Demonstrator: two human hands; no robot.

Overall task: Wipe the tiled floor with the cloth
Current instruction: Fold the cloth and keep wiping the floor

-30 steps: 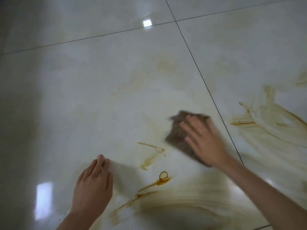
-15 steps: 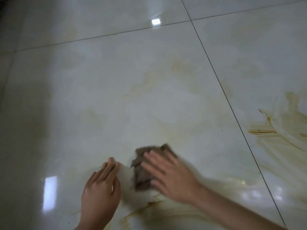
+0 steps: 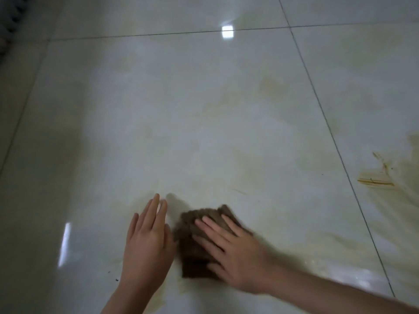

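A brown cloth [image 3: 194, 248] lies flat on the glossy pale tiled floor [image 3: 158, 123], low in the middle of the view. My right hand [image 3: 233, 250] presses down on the cloth with straight, spread fingers and covers its right half. Just left of the cloth, my left hand [image 3: 147, 243] rests flat on the tile with fingers together, its thumb side almost touching the cloth. Pale yellowish smears [image 3: 313, 252] trail across the floor to the right of my right hand.
Darker brown streaks and stains [image 3: 376, 181] mark the neighbouring tile at the right edge. Dark grout lines [image 3: 335, 143] cross the floor. A dark ribbed object [image 3: 11, 17] sits in the top left corner. Small dark specks [image 3: 116, 279] lie near my left wrist.
My right hand has swept the cloth from the right to beside my left hand. The brown squiggles that lay between the hands are wiped to faint smears. My left hand stayed planted.
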